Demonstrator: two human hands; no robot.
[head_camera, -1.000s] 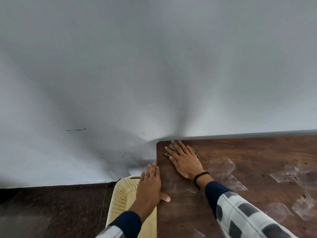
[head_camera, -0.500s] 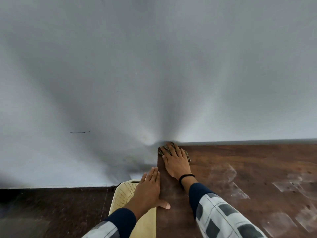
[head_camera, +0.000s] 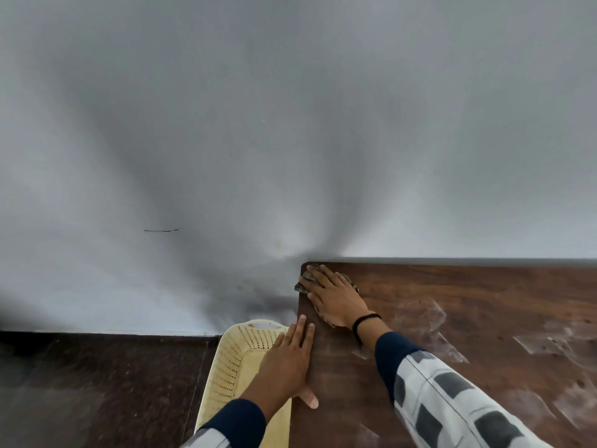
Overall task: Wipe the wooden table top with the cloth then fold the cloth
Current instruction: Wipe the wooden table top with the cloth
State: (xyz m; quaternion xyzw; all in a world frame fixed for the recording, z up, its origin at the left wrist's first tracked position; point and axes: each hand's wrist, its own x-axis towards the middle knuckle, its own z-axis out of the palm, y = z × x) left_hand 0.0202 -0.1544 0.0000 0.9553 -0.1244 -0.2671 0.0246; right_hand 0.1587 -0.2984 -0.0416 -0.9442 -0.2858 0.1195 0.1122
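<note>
The dark wooden table top (head_camera: 468, 305) fills the lower right of the view, with pale smears across it. My right hand (head_camera: 336, 299) lies flat with straight fingers on a small patterned cloth (head_camera: 349, 281), pressing it onto the table's far left corner. The cloth is mostly hidden under the hand and sticks out at the table's left edge. My left hand (head_camera: 287, 363) rests with straight fingers on the table's left edge, its thumb lying on the top.
A cream perforated plastic chair (head_camera: 232, 360) stands against the table's left side, under my left hand. A grey wall (head_camera: 290, 124) runs right behind the table's far edge. Dark floor (head_camera: 97, 389) lies to the left.
My right hand has slid the cloth left and farther away, into the far left corner, so it now overhangs the left edge. My left hand has stayed on the edge.
</note>
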